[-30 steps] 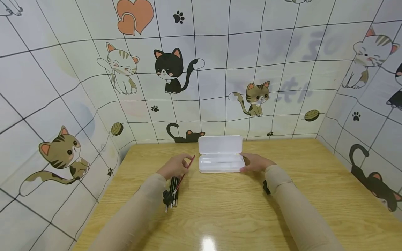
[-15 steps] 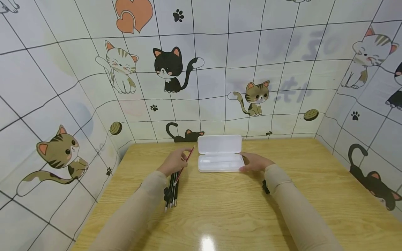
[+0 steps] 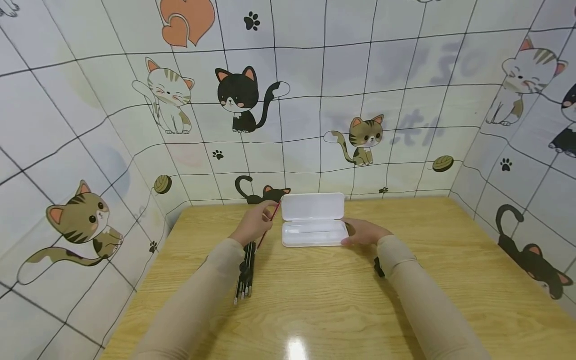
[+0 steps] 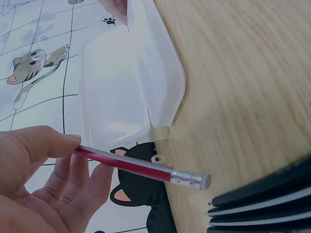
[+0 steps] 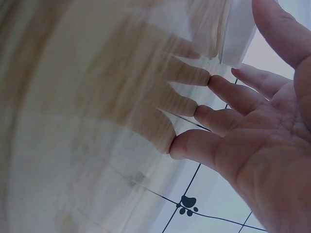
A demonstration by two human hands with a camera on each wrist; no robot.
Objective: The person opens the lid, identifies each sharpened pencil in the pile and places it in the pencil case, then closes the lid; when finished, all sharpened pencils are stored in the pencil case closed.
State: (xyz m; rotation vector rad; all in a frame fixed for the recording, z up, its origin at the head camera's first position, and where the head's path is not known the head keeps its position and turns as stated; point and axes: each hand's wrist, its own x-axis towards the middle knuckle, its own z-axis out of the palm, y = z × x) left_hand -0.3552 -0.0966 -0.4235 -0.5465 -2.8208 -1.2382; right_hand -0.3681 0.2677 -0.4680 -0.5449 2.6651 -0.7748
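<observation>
My left hand [image 3: 253,223] pinches a red pencil [image 4: 141,165] between thumb and fingers. Its silver ferrule and eraser end points toward the near side of the table, while the other end reaches up beside the case lid. A white plastic pencil case [image 3: 312,206] lies with its lid raised at the back of the table, and nothing shows inside it. At its right end, my right hand [image 3: 366,233] holds the case, thumb at the front corner and fingers toward the back. In the right wrist view, the fingertips [image 5: 181,148] meet the glossy tabletop.
Several black pencils [image 3: 250,260] lie in a bundle beside the left forearm, metal ends toward me. The wooden table [image 3: 333,305] meets a wall cloth [image 3: 306,120] printed with cats and grid lines just behind the case.
My left hand has moved away from me and slightly to the right with the red pencil, bringing its far end up to the lid's left edge. The right hand keeps its place on the case.
</observation>
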